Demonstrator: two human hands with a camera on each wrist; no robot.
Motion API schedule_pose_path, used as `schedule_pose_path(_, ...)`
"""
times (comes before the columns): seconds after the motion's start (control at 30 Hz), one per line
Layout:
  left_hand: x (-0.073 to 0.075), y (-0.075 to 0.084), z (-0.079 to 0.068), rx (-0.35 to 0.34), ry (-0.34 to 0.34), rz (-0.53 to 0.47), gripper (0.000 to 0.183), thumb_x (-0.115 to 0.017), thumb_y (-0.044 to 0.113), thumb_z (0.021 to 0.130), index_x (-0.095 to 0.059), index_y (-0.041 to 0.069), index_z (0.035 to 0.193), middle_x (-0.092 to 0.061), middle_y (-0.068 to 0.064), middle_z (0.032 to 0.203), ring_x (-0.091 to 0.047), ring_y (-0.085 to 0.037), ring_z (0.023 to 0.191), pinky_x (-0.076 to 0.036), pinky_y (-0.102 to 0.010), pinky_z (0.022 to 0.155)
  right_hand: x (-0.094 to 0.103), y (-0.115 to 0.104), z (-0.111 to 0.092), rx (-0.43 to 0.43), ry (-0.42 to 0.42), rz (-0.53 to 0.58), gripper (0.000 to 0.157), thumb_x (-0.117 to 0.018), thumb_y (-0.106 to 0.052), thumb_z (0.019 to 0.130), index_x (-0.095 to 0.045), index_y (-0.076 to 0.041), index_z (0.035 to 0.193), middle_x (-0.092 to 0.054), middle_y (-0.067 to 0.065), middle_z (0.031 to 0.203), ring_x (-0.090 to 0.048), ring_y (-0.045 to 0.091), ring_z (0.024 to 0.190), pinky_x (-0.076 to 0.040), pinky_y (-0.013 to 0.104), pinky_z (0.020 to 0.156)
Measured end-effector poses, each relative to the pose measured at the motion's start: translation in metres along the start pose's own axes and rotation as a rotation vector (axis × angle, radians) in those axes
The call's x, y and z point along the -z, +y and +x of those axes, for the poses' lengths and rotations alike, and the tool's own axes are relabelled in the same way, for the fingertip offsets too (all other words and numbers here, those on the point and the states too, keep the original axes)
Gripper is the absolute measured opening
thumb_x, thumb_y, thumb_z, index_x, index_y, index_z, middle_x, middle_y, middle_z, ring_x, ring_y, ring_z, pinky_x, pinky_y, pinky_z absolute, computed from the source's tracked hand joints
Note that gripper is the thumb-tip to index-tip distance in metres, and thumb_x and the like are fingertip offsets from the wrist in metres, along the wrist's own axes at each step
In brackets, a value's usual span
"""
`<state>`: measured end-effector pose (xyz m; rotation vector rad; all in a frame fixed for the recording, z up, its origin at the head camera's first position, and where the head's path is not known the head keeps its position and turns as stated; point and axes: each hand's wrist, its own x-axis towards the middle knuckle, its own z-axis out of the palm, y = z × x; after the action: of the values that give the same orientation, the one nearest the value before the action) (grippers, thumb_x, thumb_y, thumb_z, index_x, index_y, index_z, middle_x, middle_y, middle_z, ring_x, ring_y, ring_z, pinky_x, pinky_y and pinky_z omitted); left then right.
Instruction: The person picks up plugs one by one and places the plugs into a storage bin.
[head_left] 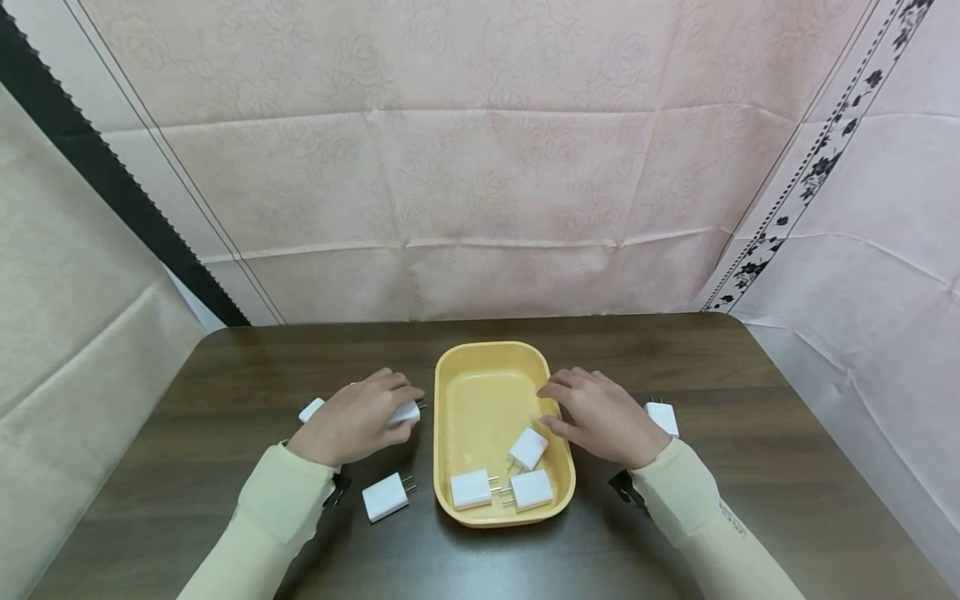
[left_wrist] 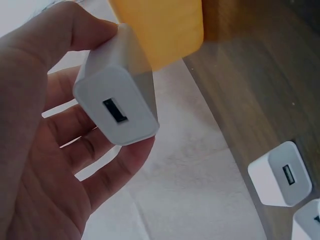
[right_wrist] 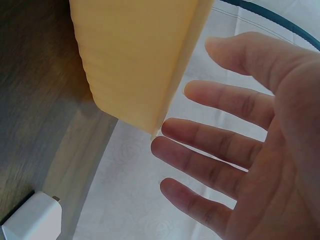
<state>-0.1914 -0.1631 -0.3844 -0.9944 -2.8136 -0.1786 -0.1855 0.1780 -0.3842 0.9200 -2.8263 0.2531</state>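
My left hand (head_left: 358, 421) holds a white USB charger plug (left_wrist: 116, 95) between thumb and fingers, just left of the yellow tray (head_left: 491, 350). The plug's USB port faces the wrist camera, and its prongs point toward the tray in the head view. My right hand (head_left: 600, 415) is at the tray's right rim, its fingers (right_wrist: 215, 140) spread and holding nothing. Inside the tray's near half lie three white charger plugs: one plug (head_left: 528, 448) farther in, one (head_left: 471, 488) at the near left and one (head_left: 532, 490) at the near right.
On the brown table (head_left: 247, 500), a charger plug (head_left: 386, 497) lies left of the tray, and another plug (head_left: 312, 408) is partly hidden behind my left hand. One more plug (head_left: 662, 417) lies beyond my right wrist. A pale cloth (head_left: 487, 183) hangs behind the table.
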Motion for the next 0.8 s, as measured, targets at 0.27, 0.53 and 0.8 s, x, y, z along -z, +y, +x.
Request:
schedule_pose_path(0.27,0.006,0.008,0.0,-0.067,0.062,0.02,0.035,-0.076,0.024,0.089,-0.072,0.01,0.121,-0.072,-0.004,0.112,-0.065,-0.017,0.101,-0.061,-0.031,0.08,0.0,0.002,0.0,-0.006,0.004,-0.002,0.036,-0.078,-0.033,0.089,-0.073,-0.011,0.117,-0.071,0.008,0.117,-0.066,0.025,0.112,-0.054,0.05,0.098)
schedule_pose_path(0.53,0.007,0.017,0.001,-0.151,0.099,0.008,0.034,-0.075,0.023,0.09,-0.072,0.008,0.121,-0.072,-0.005,0.11,-0.064,-0.016,0.101,-0.06,-0.029,0.083,-0.001,0.004,0.0,0.015,0.018,-0.014,0.035,-0.078,-0.032,0.089,-0.073,-0.01,0.116,-0.071,0.008,0.115,-0.066,0.025,0.11,-0.055,0.049,0.096)
schedule_pose_path(0.8,0.006,0.025,0.002,-0.218,0.14,0.017,0.029,-0.075,0.022,0.089,-0.072,0.012,0.115,-0.071,-0.002,0.106,-0.064,-0.015,0.098,-0.059,-0.028,0.08,-0.001,0.004,0.0,0.012,0.019,-0.012,0.035,-0.078,-0.031,0.089,-0.072,-0.01,0.116,-0.071,0.008,0.116,-0.066,0.025,0.111,-0.054,0.05,0.097)
